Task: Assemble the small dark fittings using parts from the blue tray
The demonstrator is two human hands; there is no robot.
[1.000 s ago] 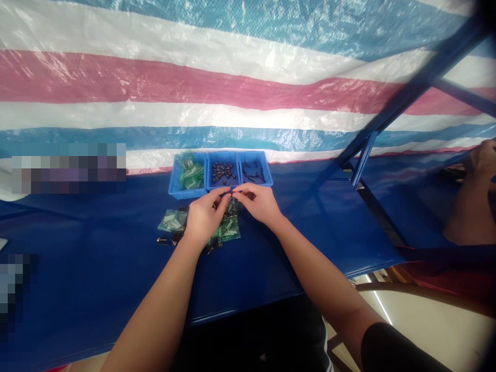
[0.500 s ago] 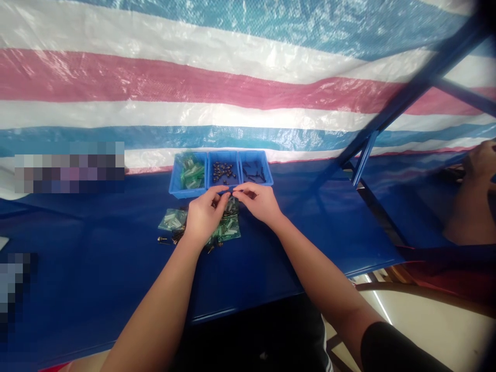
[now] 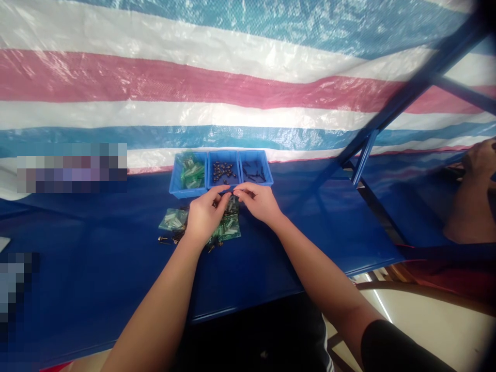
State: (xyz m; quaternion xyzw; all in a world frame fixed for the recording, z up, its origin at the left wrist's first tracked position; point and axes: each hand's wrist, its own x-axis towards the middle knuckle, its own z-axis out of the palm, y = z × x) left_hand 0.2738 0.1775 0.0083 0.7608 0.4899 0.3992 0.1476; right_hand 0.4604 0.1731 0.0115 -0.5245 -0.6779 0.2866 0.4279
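My left hand (image 3: 205, 214) and my right hand (image 3: 258, 200) meet fingertip to fingertip just in front of the blue bins, both pinched. Whatever sits between the fingertips is too small and dark to name. Beneath them lie small clear bags of pale pieces (image 3: 230, 227), another such bag (image 3: 173, 219) to the left, and loose dark and brassy screws (image 3: 178, 236), partly hidden by my left hand. Behind stand three joined bins: the left bin (image 3: 176, 191) holds green-tinted bags, the middle bin (image 3: 212, 157) short brassy-headed screws, the right bin (image 3: 265, 157) thin dark screws.
The blue tabletop (image 3: 116, 268) spreads around the pile. A striped plastic sheet (image 3: 232, 93) hangs behind it. At right a blue metal frame (image 3: 387, 113) slants upward, and beyond it shows another person's arm (image 3: 468, 206). A stool seat (image 3: 418, 305) stands at lower right.
Both hands stay almost in place, fingertips together. My right fingertips have shifted very slightly; the bins and the pile look the same.
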